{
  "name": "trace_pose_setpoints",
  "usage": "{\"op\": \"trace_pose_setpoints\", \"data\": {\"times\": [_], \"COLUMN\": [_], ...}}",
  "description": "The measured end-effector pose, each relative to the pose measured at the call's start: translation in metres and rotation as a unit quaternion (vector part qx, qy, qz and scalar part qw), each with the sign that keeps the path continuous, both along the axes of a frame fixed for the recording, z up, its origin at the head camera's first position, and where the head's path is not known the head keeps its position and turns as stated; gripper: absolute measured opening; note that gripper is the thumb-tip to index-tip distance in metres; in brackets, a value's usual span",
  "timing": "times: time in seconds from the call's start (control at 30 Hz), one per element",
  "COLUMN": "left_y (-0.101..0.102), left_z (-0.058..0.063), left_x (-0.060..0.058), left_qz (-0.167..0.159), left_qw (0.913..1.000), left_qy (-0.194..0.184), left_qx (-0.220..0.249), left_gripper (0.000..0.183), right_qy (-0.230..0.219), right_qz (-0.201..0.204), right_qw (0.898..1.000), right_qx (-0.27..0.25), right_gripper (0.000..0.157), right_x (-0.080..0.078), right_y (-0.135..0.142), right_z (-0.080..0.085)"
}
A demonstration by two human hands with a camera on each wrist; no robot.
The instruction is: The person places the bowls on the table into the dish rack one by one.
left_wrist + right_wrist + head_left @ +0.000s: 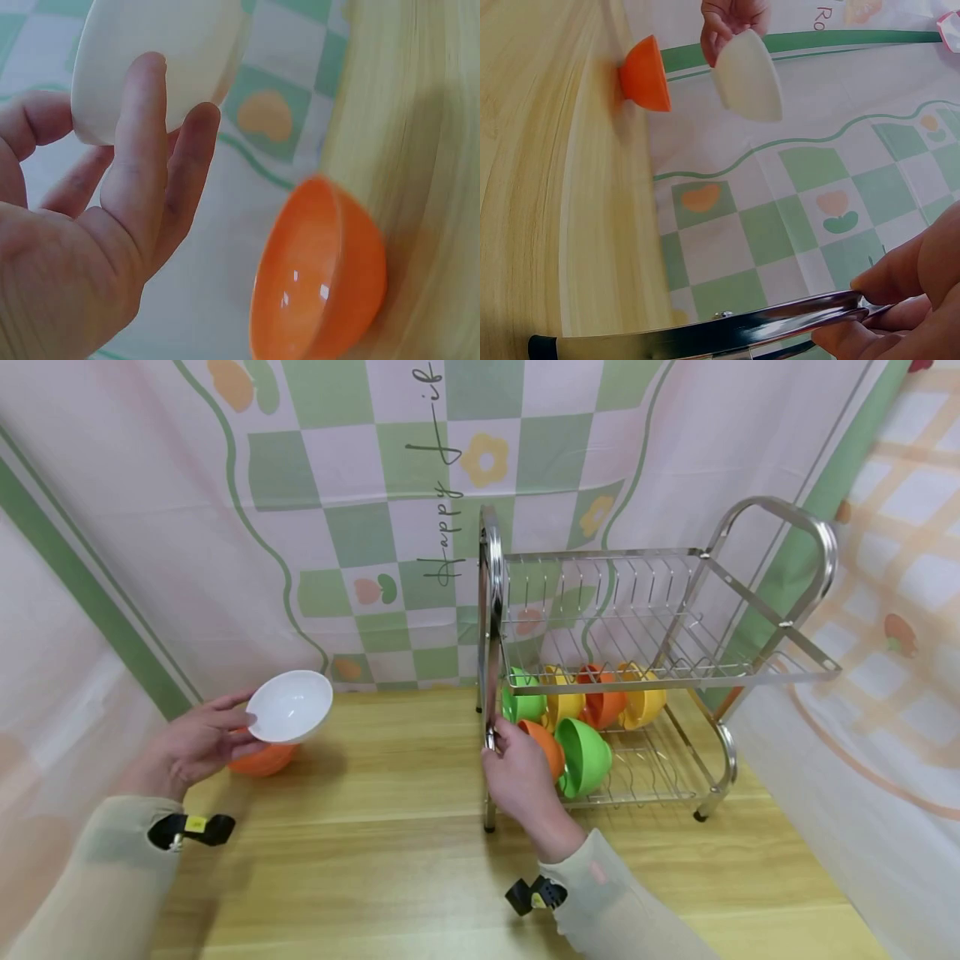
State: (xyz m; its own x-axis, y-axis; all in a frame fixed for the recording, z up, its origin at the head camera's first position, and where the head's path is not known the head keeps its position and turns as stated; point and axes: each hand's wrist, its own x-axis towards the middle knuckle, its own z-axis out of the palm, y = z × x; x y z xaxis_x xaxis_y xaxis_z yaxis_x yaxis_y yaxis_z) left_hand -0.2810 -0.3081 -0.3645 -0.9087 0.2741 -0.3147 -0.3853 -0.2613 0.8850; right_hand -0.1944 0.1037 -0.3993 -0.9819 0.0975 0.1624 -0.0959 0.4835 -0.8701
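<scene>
My left hand [206,743] holds a white bowl [291,706] by its edge, raised off the table with its hollow facing up. Close below it an orange bowl [262,762] stands on the table, partly covered by the white one in the head view; the left wrist view shows this orange bowl [322,277] whole apart from its cut-off end. With thumb and fingers, my right hand [528,781] grips the near left post of a metal dish rack [491,635]. Just behind that hand, an orange bowl [546,747] and a green bowl [585,758] stand on edge in the lower tier.
Farther back in the lower tier sit a green bowl [523,695], a yellow bowl [564,700], an orange bowl [602,700] and another yellow bowl [642,700]. The upper tier [607,610] holds nothing. A patterned curtain [360,527] hangs behind the wooden table [390,860].
</scene>
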Motion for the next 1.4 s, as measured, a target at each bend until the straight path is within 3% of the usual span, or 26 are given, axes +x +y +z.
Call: {"op": "trace_pose_setpoints", "data": {"times": [0.1, 0.23, 0.53, 1.07, 1.4], "left_y": [0.010, 0.024, 0.053, 0.098, 0.117], "left_z": [0.003, 0.004, 0.008, 0.010, 0.011], "left_x": [0.007, 0.014, 0.028, 0.048, 0.063], "left_qz": [-0.013, -0.044, -0.078, -0.121, -0.133], "left_qw": [0.9996, 0.9976, 0.9934, 0.9859, 0.9844], "left_qy": [0.016, 0.041, 0.083, 0.108, 0.100], "left_qx": [0.019, 0.033, -0.017, -0.041, -0.058], "left_gripper": [0.038, 0.044, 0.050, 0.064, 0.064], "right_qy": [-0.001, 0.000, 0.000, 0.006, -0.038], "right_qz": [0.001, 0.003, 0.002, 0.002, 0.016], "right_qw": [1.000, 1.000, 1.000, 1.000, 0.999], "right_qx": [-0.003, -0.005, -0.004, 0.001, 0.008], "right_gripper": [0.045, 0.047, 0.044, 0.046, 0.058], "right_x": [0.000, 0.001, 0.001, 0.000, 0.002], "right_y": [0.000, 0.000, 0.000, 0.000, 0.002], "right_z": [0.000, 0.000, 0.002, 0.001, 0.005]}}
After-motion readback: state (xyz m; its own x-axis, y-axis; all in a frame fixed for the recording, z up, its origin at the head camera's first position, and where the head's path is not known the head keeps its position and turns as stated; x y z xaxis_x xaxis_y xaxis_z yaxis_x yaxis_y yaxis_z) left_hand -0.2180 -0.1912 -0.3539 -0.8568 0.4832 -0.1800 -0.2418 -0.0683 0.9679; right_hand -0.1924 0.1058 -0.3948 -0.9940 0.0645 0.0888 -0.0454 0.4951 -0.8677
